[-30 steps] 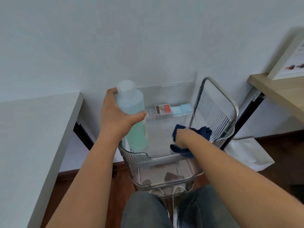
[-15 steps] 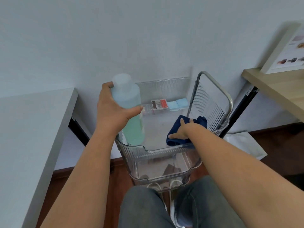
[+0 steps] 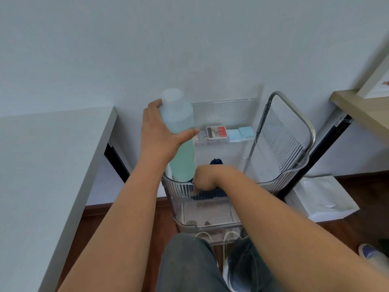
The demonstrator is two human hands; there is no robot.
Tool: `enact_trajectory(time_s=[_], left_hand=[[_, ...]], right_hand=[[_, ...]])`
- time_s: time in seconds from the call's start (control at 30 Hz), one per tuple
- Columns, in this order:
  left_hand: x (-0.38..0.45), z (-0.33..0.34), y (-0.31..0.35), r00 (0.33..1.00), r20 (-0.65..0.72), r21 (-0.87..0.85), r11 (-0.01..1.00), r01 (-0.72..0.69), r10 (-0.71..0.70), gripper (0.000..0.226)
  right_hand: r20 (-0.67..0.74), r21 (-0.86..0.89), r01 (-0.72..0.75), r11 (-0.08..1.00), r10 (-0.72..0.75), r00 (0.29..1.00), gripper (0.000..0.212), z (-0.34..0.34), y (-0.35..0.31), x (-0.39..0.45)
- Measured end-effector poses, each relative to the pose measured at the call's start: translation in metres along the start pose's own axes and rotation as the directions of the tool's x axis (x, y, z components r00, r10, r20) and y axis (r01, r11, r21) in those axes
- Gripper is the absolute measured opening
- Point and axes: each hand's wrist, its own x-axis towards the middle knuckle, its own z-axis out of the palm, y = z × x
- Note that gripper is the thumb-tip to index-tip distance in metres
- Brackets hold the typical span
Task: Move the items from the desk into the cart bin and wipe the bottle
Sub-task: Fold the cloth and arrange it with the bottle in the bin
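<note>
Left hand (image 3: 160, 135): grasping bottle (image 3: 180, 133), upright in cart bin (image 3: 273, 182).
Right hand (image 3: 205, 179): clenched on blue cloth (image 3: 216, 161) beside bottle base.

Translucent bottle (image 3: 181, 135) upright in clear cart bin (image 3: 231, 184); blue cloth (image 3: 216, 161) beside.

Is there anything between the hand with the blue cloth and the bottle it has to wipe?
Nothing visible. The right hand holds the dark blue cloth low inside the clear cart bin, right beside the bottom of the bottle. The left hand grips the bottle higher up, out of the cloth's way.
</note>
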Motion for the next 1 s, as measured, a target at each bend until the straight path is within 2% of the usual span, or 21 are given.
enact_trajectory(time_s=[0.07, 0.13, 0.2, 0.3, 0.43, 0.53, 0.63, 0.67, 0.73, 0.83, 0.9, 1.0], left_hand=[[0.0, 0.0, 0.0, 1.0, 0.0, 0.016, 1.0, 0.003, -0.003, 0.1], [-0.001, 0.0, 0.0, 1.0, 0.005, 0.027, 1.0, 0.005, -0.006, 0.1], [-0.001, 0.001, 0.0, 1.0, 0.016, 0.027, 1.0, 0.005, -0.006, 0.099], [-0.001, 0.0, 0.0, 1.0, 0.017, 0.006, 1.0, 0.006, -0.007, 0.1], [-0.008, 0.003, 0.0, 0.997, 0.032, -0.061, 0.996, 0.068, -0.066, 0.103], [-0.013, 0.005, -0.002, 0.994, 0.073, -0.091, 0.992, 0.085, -0.079, 0.108], [-0.014, 0.001, 0.001, 0.989, 0.136, -0.107, 0.992, 0.066, -0.051, 0.121], [-0.012, -0.003, 0.003, 0.989, 0.141, -0.132, 0.989, 0.07, -0.051, 0.118], [-0.015, -0.004, 0.004, 0.984, 0.139, -0.21, 0.968, 0.137, -0.109, 0.097], [-0.014, 0.0, -0.004, 0.963, 0.043, -0.185, 0.945, 0.269, -0.266, 0.055], [-0.011, -0.001, -0.01, 0.949, -0.008, -0.145, 0.939, 0.311, -0.315, 0.046], [-0.012, 0.0, -0.013, 0.962, -0.036, -0.097, 0.959, 0.266, -0.27, 0.044]], right_hand=[[0.019, -0.007, 0.042, 0.999, -0.042, 0.999, 0.029, 0.002, -0.001, 0.003], [0.03, -0.019, 0.015, 1.0, -0.014, 0.999, 0.037, 0.004, 0.006, 0.003], [0.022, -0.037, -0.031, 0.999, 0.032, 0.999, 0.032, 0.003, 0.024, 0.0], [-0.046, -0.026, -0.161, 0.987, 0.16, 0.986, 0.032, -0.002, 0.059, -0.008], [-0.148, -0.057, -0.341, 0.938, 0.33, 0.932, 0.035, -0.005, 0.089, -0.008], [-0.26, 0.117, -0.266, 0.957, 0.288, 0.921, 0.036, 0.003, 0.081, 0.009], [-0.266, 0.076, -0.102, 0.992, 0.119, 0.957, 0.042, 0.001, 0.058, 0.024], [-0.263, 0.066, -0.051, 0.997, 0.067, 0.962, 0.042, -0.002, 0.052, 0.028], [-0.238, -0.026, -0.006, 1.0, -0.001, 0.971, 0.038, -0.002, 0.051, 0.03], [-0.298, -0.193, -0.076, 0.978, 0.015, 0.955, 0.027, -0.006, 0.058, 0.024], [-0.357, -0.227, -0.19, 0.955, 0.1, 0.929, 0.031, -0.015, 0.065, 0.019], [-0.32, -0.178, -0.378, 0.909, 0.31, 0.895, 0.042, -0.022, 0.093, 0.012]])
